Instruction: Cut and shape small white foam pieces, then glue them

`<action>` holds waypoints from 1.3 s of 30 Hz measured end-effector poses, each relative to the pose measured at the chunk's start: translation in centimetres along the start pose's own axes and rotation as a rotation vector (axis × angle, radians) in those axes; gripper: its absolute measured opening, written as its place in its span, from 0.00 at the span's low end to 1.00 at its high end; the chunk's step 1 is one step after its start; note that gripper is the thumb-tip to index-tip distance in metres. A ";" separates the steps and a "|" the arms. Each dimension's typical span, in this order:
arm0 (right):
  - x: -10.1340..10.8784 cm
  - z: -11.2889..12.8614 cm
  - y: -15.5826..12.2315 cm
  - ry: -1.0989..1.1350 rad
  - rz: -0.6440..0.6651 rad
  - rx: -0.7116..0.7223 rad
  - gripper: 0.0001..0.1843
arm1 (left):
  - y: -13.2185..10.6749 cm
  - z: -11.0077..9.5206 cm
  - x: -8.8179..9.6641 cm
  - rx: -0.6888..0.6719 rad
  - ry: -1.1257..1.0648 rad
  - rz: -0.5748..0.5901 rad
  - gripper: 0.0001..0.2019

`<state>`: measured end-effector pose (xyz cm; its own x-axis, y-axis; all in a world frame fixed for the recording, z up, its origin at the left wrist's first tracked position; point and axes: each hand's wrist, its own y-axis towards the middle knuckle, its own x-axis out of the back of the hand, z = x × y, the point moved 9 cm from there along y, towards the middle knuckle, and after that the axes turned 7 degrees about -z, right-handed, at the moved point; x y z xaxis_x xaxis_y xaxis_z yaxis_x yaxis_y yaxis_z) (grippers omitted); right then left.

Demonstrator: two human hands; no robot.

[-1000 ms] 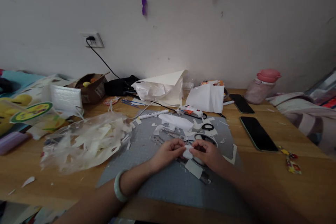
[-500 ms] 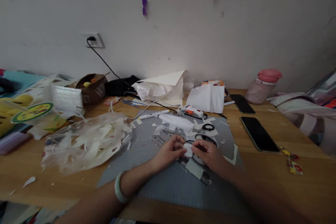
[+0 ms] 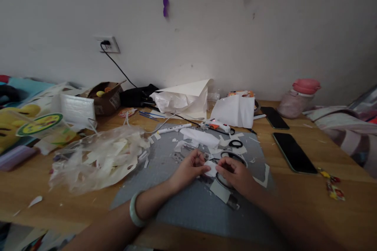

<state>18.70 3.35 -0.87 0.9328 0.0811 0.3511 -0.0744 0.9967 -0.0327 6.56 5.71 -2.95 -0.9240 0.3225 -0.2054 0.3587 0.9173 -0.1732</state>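
Note:
Between my two hands is a small white piece of paper (image 3: 211, 169), held above a grey cutting mat (image 3: 188, 211). My left hand (image 3: 193, 168) pinches its left edge with thumb and fingers. On the opposite edge, my right hand (image 3: 235, 172) pinches it too. Black-handled scissors (image 3: 235, 144) lie on the mat just beyond, one loop partly covered by my right hand. Under the hands a strip of pale paper (image 3: 220, 190) rests across a dark-ended tool (image 3: 233, 202), perhaps a cutter. A rolled white sheet (image 3: 200, 136) and paper scraps lie farther back.
A clear plastic bag of paper scraps (image 3: 100, 160) lies left. A white pen (image 3: 174, 128) and a white glue gun (image 3: 219, 126) are at the mat's back. Two phones, one nearer (image 3: 293, 153), and a pink bottle (image 3: 300, 98) stand right. A cardboard box (image 3: 107, 98) sits back left.
The view has shifted slightly, so the scene appears a little farther right. Both hands keep their pinch on the piece of paper, which looks slightly more turned toward me.

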 end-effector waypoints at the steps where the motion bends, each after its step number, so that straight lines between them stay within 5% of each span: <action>1: 0.0 0.0 0.0 0.004 0.003 -0.005 0.12 | 0.0 0.1 0.0 0.003 -0.007 0.000 0.25; 10: 0.7 -0.3 0.4 0.032 -0.075 -0.015 0.15 | 0.5 -1.1 1.7 -0.016 -0.022 -0.101 0.23; 19: -0.1 -0.8 0.6 -0.028 -0.081 -0.012 0.12 | 0.1 -0.6 0.9 0.019 -0.016 -0.060 0.23; 28: 1.4 0.0 0.6 -0.011 -0.160 -0.033 0.16 | 0.9 -2.8 4.4 -0.114 0.054 -0.273 0.16; 34: -0.8 -0.3 0.4 0.096 -0.041 -0.097 0.16 | 0.6 -2.5 3.1 -0.100 0.187 -0.172 0.09; 39: -1.0 0.1 0.9 0.078 -0.080 -0.084 0.15 | 0.1 -1.6 1.5 -0.048 0.113 -0.055 0.11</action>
<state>17.67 4.12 -1.16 0.9593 -0.0027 0.2825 0.0284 0.9958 -0.0871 4.95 6.69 -1.72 -0.9520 0.2935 -0.0869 0.3031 0.9434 -0.1347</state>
